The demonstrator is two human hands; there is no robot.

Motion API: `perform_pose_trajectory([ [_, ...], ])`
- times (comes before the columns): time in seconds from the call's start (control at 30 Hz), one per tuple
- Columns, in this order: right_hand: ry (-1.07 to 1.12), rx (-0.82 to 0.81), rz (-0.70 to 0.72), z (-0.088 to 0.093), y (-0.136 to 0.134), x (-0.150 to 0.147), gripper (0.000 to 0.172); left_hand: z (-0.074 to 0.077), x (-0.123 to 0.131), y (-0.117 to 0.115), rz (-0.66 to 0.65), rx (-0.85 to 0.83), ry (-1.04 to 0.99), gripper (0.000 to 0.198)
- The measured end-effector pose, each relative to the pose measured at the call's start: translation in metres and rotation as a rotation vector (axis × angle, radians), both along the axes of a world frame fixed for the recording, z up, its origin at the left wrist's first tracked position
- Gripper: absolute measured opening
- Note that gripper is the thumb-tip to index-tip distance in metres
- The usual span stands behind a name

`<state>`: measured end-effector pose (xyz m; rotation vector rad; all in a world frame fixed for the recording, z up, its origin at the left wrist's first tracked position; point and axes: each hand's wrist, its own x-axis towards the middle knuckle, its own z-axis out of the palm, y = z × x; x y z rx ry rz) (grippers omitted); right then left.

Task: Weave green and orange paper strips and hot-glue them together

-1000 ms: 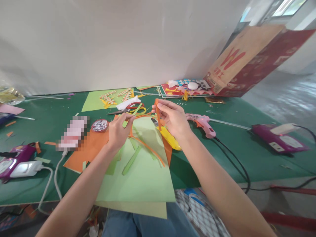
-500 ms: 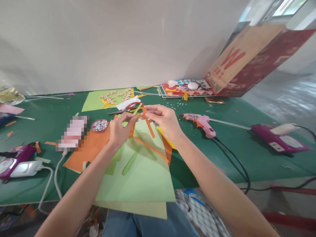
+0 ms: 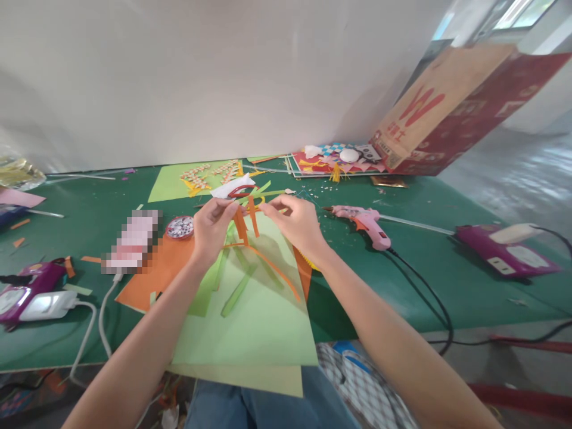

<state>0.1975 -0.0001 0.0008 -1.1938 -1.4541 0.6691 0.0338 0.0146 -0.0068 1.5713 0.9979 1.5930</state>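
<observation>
Over the light green paper sheets (image 3: 268,322), my left hand (image 3: 212,226) pinches a cluster of interlaced orange and green paper strips (image 3: 242,226). My right hand (image 3: 297,223) is closed with thumb and fingers on the right side of the same strips. One long orange strip (image 3: 277,271) hangs down toward the sheet, and green strip ends stick out above the fingers. A loose green strip (image 3: 236,295) lies on the sheet. Just behind the hands are scissors with red handles (image 3: 243,190), partly hidden by the strips.
On the right lies a pink glue gun (image 3: 361,223), its black cord curving off the table edge. A round container of small beads (image 3: 179,227) and a blurred-out phone (image 3: 134,241) are at left. Purple power strips (image 3: 504,250) flank the table; a paper bag (image 3: 429,113) leans behind.
Both hands have shifted slightly; the strips have turned between the fingers. The short orange strip has swung left and up, and more green ends now point right above the right hand.
</observation>
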Motion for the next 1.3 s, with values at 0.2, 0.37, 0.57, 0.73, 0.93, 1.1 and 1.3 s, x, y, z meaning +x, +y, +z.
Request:
perform_pose_trajectory([
  [0.2, 0.07, -0.164, 0.214, -0.0039, 0.0048, -0.0041, 0.034, 0.0004, -0.0024, 0.0006, -0.085, -0.023, -0.036, 0.027],
  [0.37, 0.11, -0.158, 0.261, -0.0049, 0.0047, -0.0062, 0.028, -0.0008, -0.0025, 0.0017, -0.114, -0.021, -0.034, 0.028],
  [0.57, 0.034, -0.101, 0.212, -0.0049, 0.0037, -0.0057, 0.028, -0.002, -0.0029, 0.0031, -0.051, 0.007, -0.006, 0.026],
  [0.73, -0.018, -0.056, 0.237, -0.0028, 0.0017, -0.007, 0.033, -0.0028, -0.004, 0.0036, -0.044, 0.009, 0.017, 0.024],
  [0.93, -0.018, -0.086, 0.258, -0.0025, -0.0004, -0.0087, 0.022, -0.0042, -0.0049, 0.0032, -0.087, -0.007, 0.047, 0.021],
  [1.1, -0.034, -0.132, 0.242, -0.0015, -0.0017, -0.0098, 0.017, -0.003, -0.004, 0.002, -0.089, 0.0, 0.054, 0.021],
  [1.3, -0.051, -0.159, 0.231, -0.0022, -0.0018, -0.0095, 0.018, -0.0026, -0.0034, 0.0014, -0.103, 0.011, 0.045, 0.021],
])
